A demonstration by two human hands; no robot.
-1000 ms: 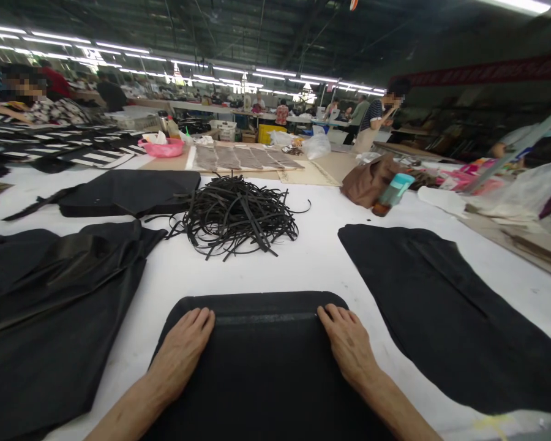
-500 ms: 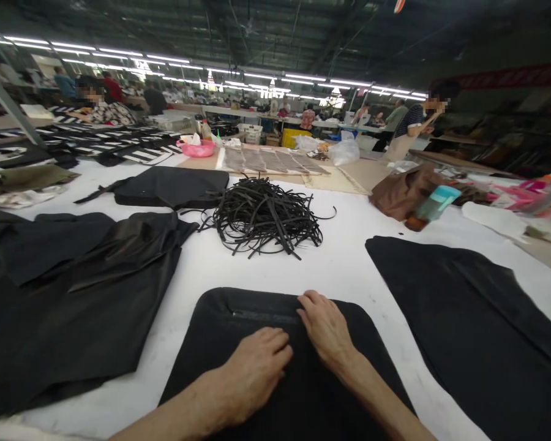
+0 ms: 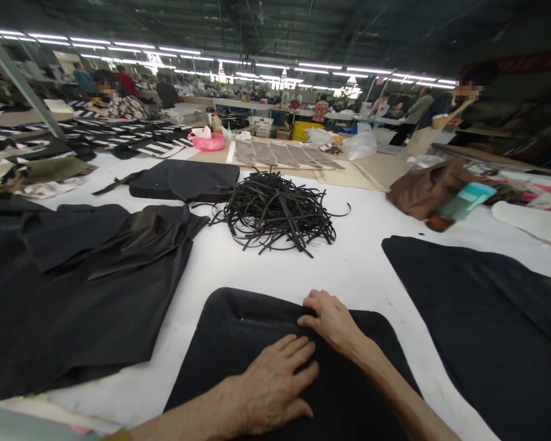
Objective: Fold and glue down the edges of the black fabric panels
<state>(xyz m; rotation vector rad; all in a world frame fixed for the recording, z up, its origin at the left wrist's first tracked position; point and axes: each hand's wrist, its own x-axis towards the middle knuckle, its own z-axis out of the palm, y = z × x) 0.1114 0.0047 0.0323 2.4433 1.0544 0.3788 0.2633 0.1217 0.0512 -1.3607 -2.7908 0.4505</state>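
Note:
In front of me on the white tabletop lies a black fabric panel [image 3: 211,349] with rounded far corners and a raised, shiny seam or fold near its far edge. My left hand [image 3: 278,383] rests flat on the panel, palm down, its fingers spread. Just beyond it, my right hand [image 3: 333,324] pinches the panel's far edge, fingers bent over it and thumb on top. The edge bulges a little left of that hand. My forearms cover much of the panel's near part.
A heap of thin black strips [image 3: 280,211] lies ahead, beside a stacked black piece [image 3: 179,180]. Black sheets [image 3: 96,294] spread left; another black panel [image 3: 482,306] lies right. A bottle with a turquoise cap [image 3: 461,205] leans by a brown bag [image 3: 427,190]. Several people are farther back.
My left hand has shifted right and flattened, its fingers spreading from a bent pose. My right hand keeps to the far edge, which now bulges more. The view has turned slightly left.

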